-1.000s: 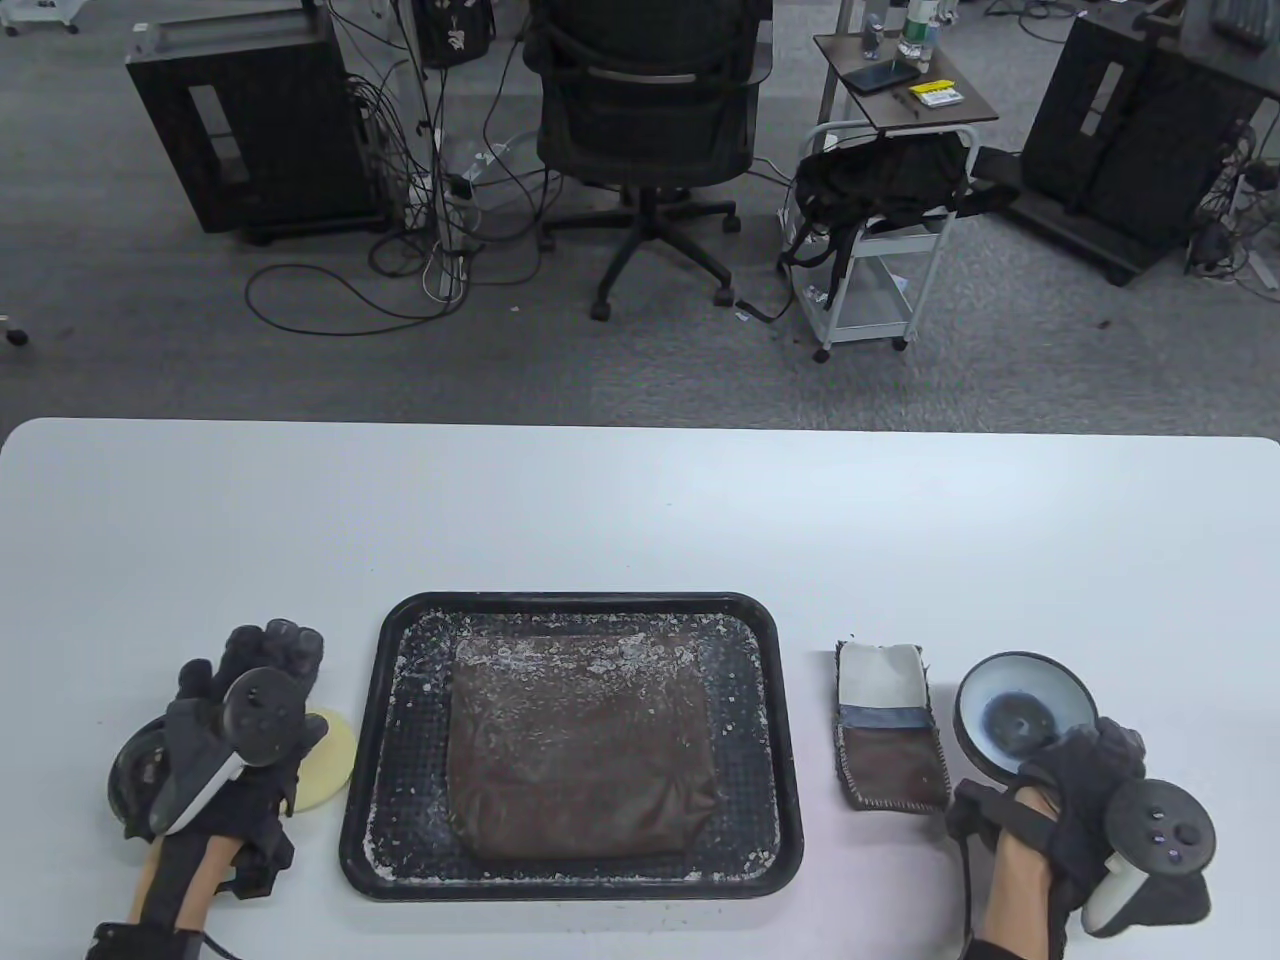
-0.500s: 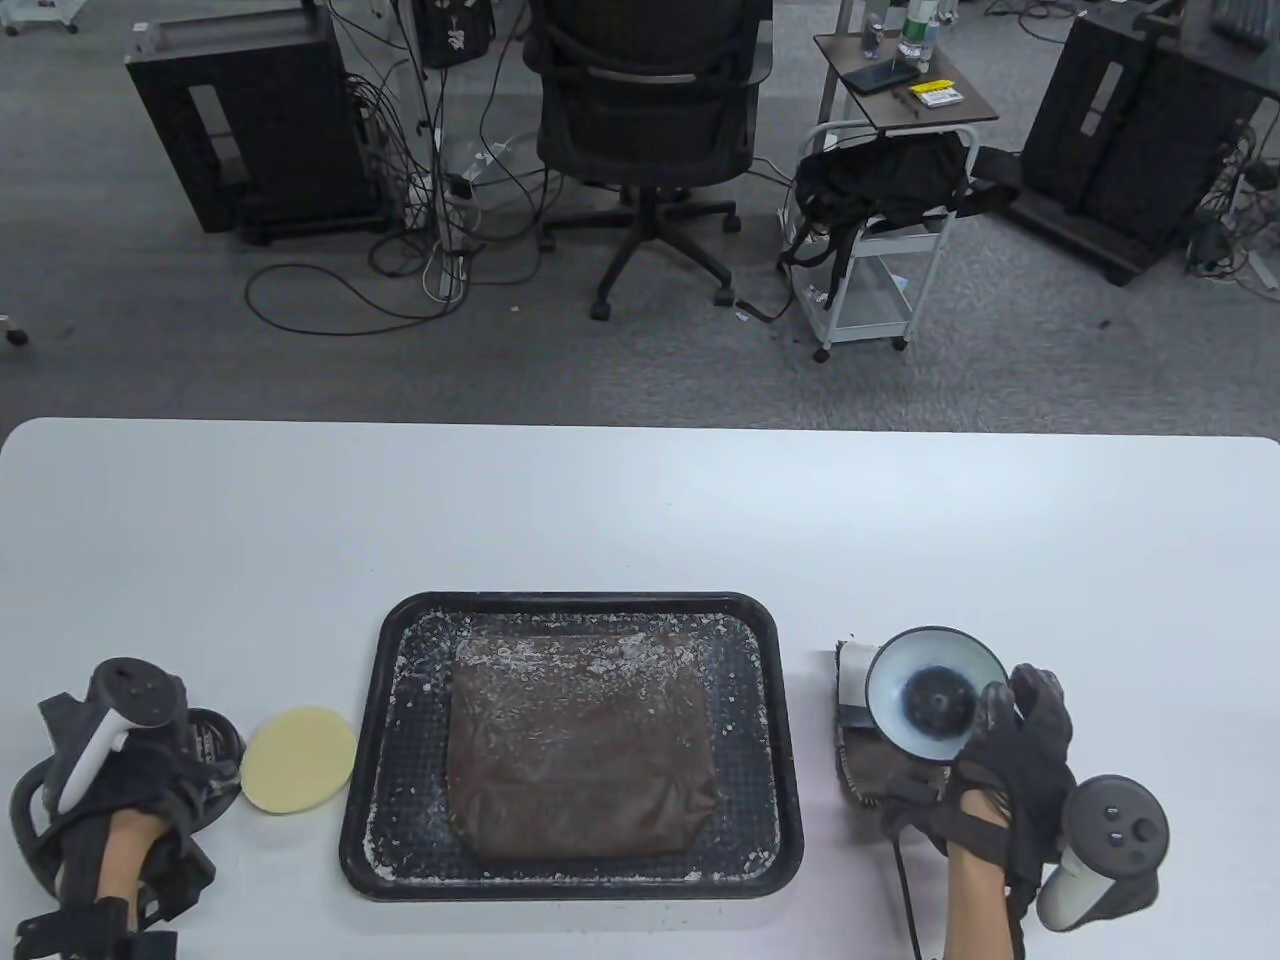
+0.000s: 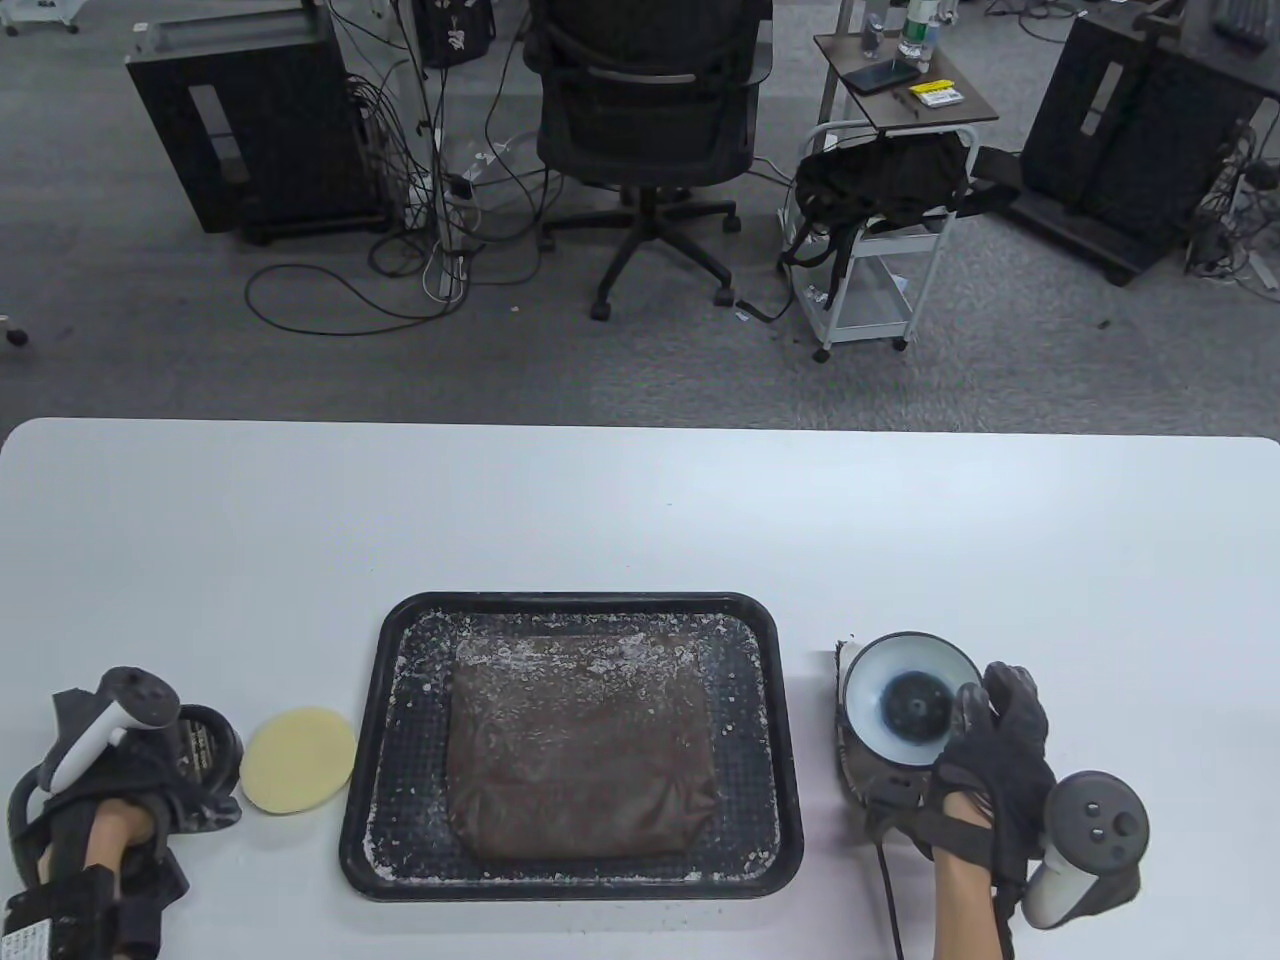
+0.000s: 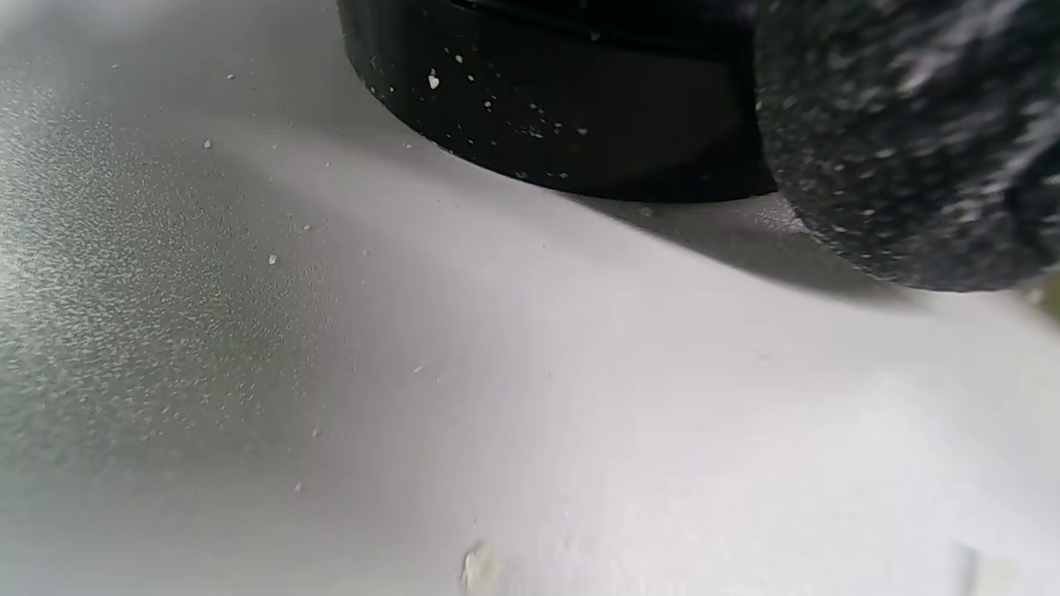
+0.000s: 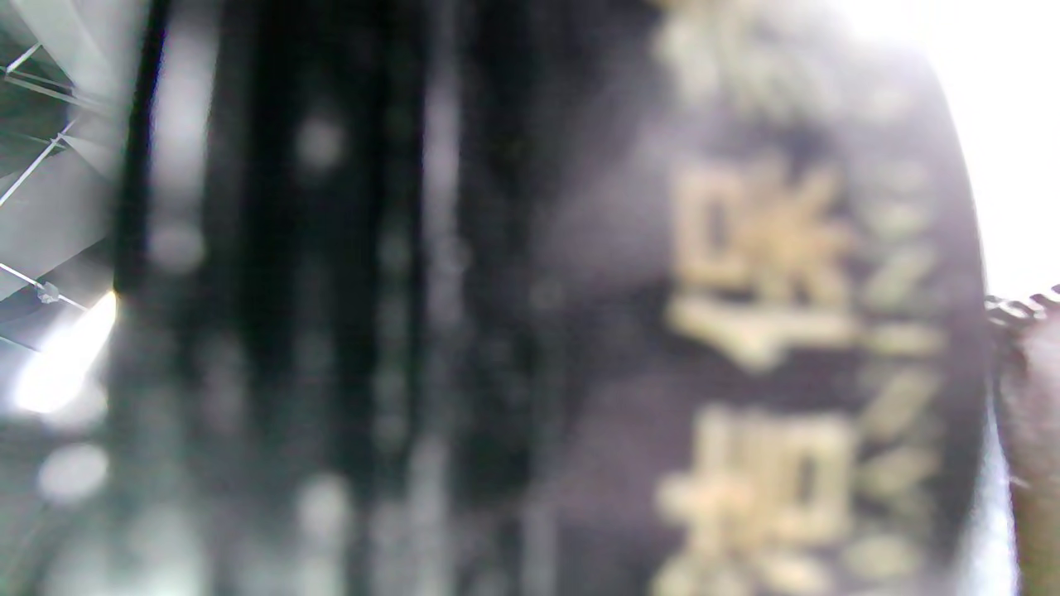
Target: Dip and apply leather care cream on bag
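Right hand [image 3: 995, 770], fingers curled round upturned lid [image 3: 910, 698] above cloth; left hand [image 3: 110, 790] beside black jar [image 3: 205, 745], finger state unclear; bag [image 3: 580, 750] in tray [image 3: 400, 630]

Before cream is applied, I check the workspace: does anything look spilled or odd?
Yes. White flakes lie scattered over the black rectangular tray and the flat brown leather bag inside it, thickest along the tray's edges; they look like dried residue.

White surface [image 3: 640, 500]. Black tray [image 3: 395, 640], speckled white, holding a brown bag [image 3: 580, 760] dusted with white flecks. Pale yellow round pad [image 3: 298, 758] right of the black-gloved left hand [image 3: 110, 790]. Lid [image 3: 910, 700] in the black-gloved right hand [image 3: 1000, 770]: white inside, dark centre.
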Action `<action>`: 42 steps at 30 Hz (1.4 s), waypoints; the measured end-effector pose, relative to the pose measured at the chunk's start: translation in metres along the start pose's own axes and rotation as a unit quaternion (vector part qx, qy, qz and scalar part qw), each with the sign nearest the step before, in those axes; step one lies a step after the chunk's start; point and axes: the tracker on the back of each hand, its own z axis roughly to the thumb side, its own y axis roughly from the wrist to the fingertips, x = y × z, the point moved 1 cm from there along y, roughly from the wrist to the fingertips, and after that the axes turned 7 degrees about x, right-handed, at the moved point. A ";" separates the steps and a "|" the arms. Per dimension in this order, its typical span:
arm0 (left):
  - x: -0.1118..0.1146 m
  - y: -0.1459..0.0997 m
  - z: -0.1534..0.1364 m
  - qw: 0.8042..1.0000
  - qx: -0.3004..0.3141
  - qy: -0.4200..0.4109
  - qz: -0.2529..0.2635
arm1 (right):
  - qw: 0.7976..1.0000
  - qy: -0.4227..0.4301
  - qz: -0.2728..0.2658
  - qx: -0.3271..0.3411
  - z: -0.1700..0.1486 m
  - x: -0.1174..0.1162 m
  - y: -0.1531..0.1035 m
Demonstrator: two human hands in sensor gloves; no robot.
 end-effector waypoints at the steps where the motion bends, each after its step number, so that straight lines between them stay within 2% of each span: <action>1: 0.000 0.001 0.000 1.000 0.000 0.000 0.001 | 1.000 0.000 0.001 0.000 0.000 0.000 0.000; 9: -0.002 0.002 0.000 1.000 0.006 -0.007 0.027 | 1.000 -0.005 0.019 0.004 0.002 -0.008 -0.003; 13: -0.007 -0.004 -0.008 0.999 -0.009 -0.032 0.039 | 1.000 -0.009 0.029 0.007 0.004 -0.013 -0.005; 17: -0.020 -0.019 -0.022 0.989 -0.017 -0.111 0.099 | 0.999 -0.015 0.048 0.016 0.007 -0.023 -0.010; 19: -0.027 -0.031 -0.026 0.972 -0.033 -0.164 0.166 | 0.998 -0.012 0.065 0.022 0.010 -0.030 -0.013; 21: -0.032 -0.042 -0.023 0.963 -0.019 -0.187 0.195 | 0.997 -0.009 0.079 0.026 0.012 -0.037 -0.017; 25: -0.038 -0.065 0.007 0.946 0.053 -0.192 0.255 | 0.994 -0.001 0.102 0.040 0.019 -0.050 -0.026; 30: -0.030 -0.101 0.075 0.919 0.194 -0.160 0.305 | 0.990 0.012 0.131 0.048 0.025 -0.066 -0.038; 33: -0.015 -0.121 0.115 0.903 0.266 -0.145 0.304 | 0.987 0.009 0.147 0.057 0.028 -0.075 -0.045; 37: 0.015 -0.141 0.166 0.880 0.365 -0.129 0.276 | 0.982 0.015 0.176 0.063 0.033 -0.089 -0.057; 42: 0.051 -0.161 0.210 0.857 0.443 -0.113 0.239 | 0.974 0.015 0.214 0.077 0.043 -0.110 -0.075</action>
